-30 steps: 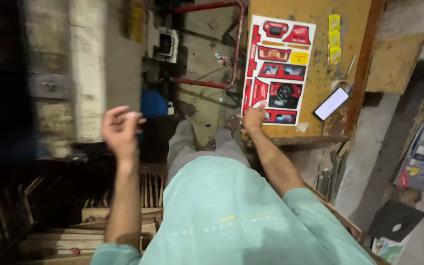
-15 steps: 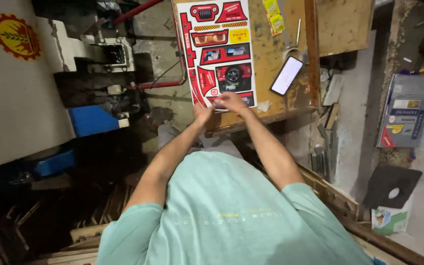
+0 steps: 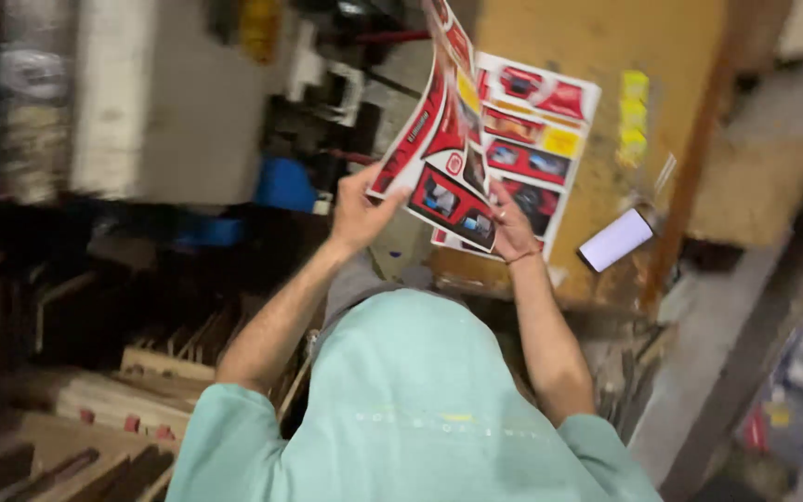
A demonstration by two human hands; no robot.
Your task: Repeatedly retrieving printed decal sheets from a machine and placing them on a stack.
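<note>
I hold a large printed sheet (image 3: 439, 139), red, black and white with small pictures, lifted off the stack and curling upward. My left hand (image 3: 357, 212) grips its near left edge. My right hand (image 3: 511, 228), with a red thread at the wrist, grips its near right corner. More printed sheets of the same kind (image 3: 536, 139) lie flat on the wooden table (image 3: 671, 56) under the raised one. My green shirt fills the bottom of the view.
A phone with a lit white screen (image 3: 615, 240) lies on the table right of the sheets. Yellow tags (image 3: 635, 113) sit further back. A grey machine (image 3: 169, 102) and a blue part (image 3: 285, 186) stand on the left. Wooden pieces (image 3: 95, 390) are stacked low left.
My left hand came from the air at the left onto the sheets. Both hands took hold of the top sheet and raised it off the stack.
</note>
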